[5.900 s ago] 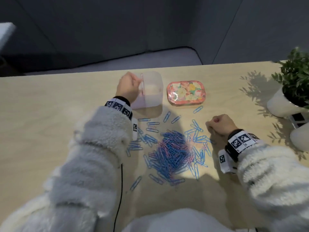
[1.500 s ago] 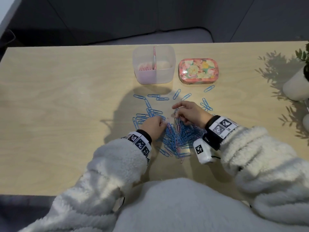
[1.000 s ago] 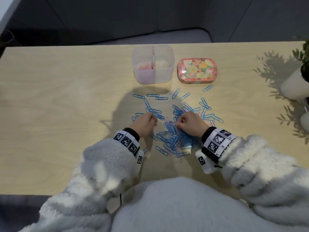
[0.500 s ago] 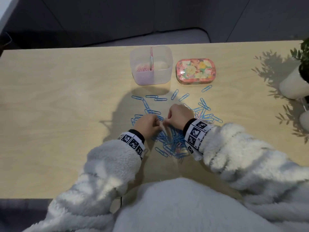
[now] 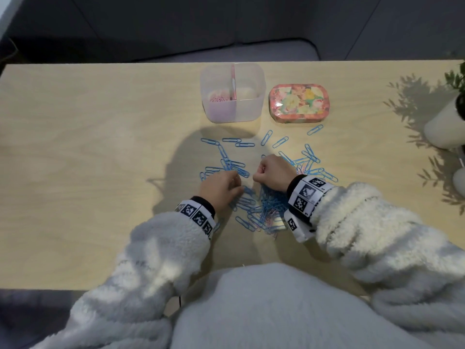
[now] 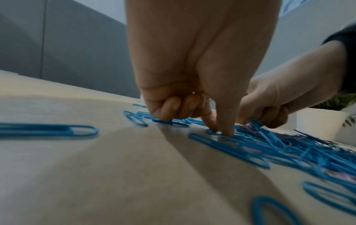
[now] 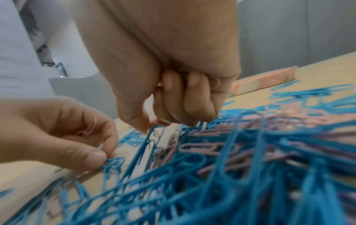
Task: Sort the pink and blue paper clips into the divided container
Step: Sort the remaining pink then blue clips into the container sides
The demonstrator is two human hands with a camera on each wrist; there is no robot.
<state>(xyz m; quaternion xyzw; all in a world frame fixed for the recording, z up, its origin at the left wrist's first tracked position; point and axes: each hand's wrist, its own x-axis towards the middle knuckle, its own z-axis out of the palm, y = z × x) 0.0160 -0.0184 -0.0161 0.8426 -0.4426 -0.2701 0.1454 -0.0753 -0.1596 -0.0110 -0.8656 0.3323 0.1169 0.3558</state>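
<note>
A heap of blue and pink paper clips [image 5: 268, 206] lies in the table's middle, with loose blue clips [image 5: 227, 140] scattered beyond it. My left hand [image 5: 239, 187] rests at the heap's left edge. Its curled fingers hold a few pink clips [image 7: 90, 127] in the palm, while thumb and forefinger [image 6: 225, 132] touch blue clips on the table. My right hand [image 5: 256, 176] is fisted just right of it, and its thumb and forefinger [image 7: 152, 123] pinch a clip at the heap's edge. The clear divided container [image 5: 251, 107] stands behind, pink clips in its left half.
A flowered tin [image 5: 298, 102] sits right of the container. At the right edge stand a white plant pot [image 5: 445, 127] and another white object [image 5: 459, 180]. Bare wood stretches to the left of the clips.
My right hand has moved left across the heap until it is almost against my left hand. The left hand has stayed at the heap's left edge.
</note>
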